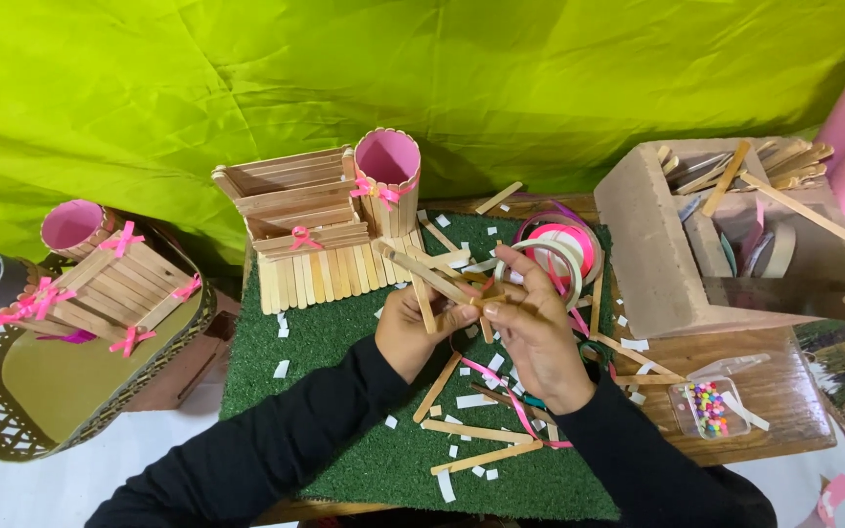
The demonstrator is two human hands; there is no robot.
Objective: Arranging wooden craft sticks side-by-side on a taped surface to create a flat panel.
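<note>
My left hand grips a small bundle of flat wooden craft sticks that points up and to the left above a green turf mat. My right hand pinches the same sticks at their lower end, fingers curled, close against the left hand. Both arms wear black sleeves. Loose wooden sticks, pink ribbon strands and small white paper scraps lie on the mat below my hands. Rolls of ribbon and tape sit just behind my right hand.
A finished stick organiser with a pink-lined cup stands at the mat's back. Another stick piece with pink bows rests on a gold tray at left. A cardboard box of sticks and a clear bead box are at right.
</note>
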